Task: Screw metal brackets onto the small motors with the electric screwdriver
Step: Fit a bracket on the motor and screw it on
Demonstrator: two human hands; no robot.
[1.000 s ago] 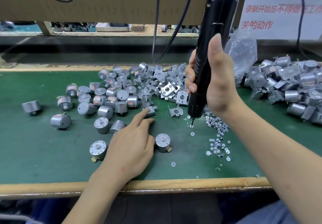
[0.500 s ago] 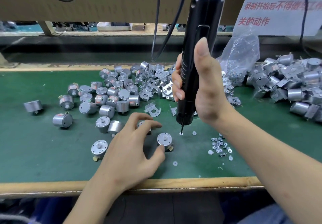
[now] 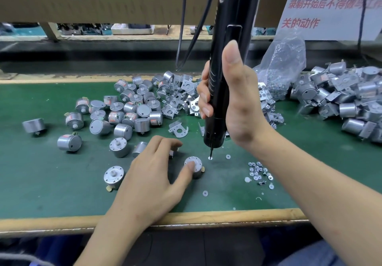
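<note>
My right hand (image 3: pixel 237 100) grips the black electric screwdriver (image 3: pixel 227 59) upright, its bit tip on a small white washer (image 3: pixel 210 158) on the green mat. Just left of the tip stands a small silver motor (image 3: pixel 195 169) with its shaft end up, and the thumb of my left hand (image 3: pixel 153 176) rests on its top. My left fingers are curled over a metal bracket (image 3: pixel 171 153), which is mostly hidden beneath them. Loose motors (image 3: pixel 128 110) and brackets (image 3: pixel 179 96) lie in piles behind. A single bracket (image 3: pixel 178 129) lies apart.
Small screws and washers (image 3: pixel 258 172) are scattered at the right of the mat. Motors with brackets fitted (image 3: pixel 341 102) are heaped at the far right, beside a clear plastic bag (image 3: pixel 283 67). Cables (image 3: pixel 182 28) hang from above. The wooden table edge (image 3: pixel 206 217) runs along the front.
My left hand drew a bracket back from the pile, and its thumb moved onto the motor. The screwdriver moved left from the screws and came down beside that motor.
</note>
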